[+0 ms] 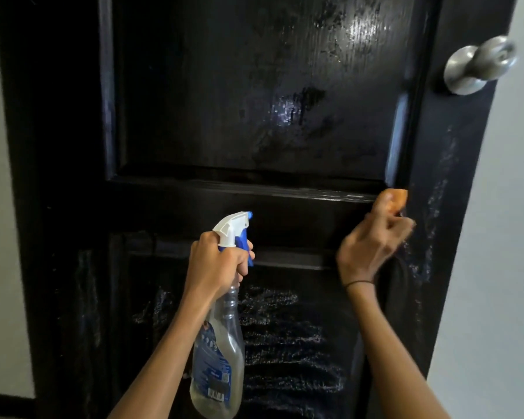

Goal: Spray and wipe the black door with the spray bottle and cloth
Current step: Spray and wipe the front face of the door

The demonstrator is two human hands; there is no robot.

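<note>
While left hand (217, 263) grips 1 spray bottle (220, 352), right hand (372, 241) pinches 1 orange cloth (394, 199) w/ door (224, 101).

Dim; glare on wet door (357, 31) (right hand (372, 246) blurred).

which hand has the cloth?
The right hand, pinching the orange cloth against the black door; the left hand grips the spray bottle.
</note>
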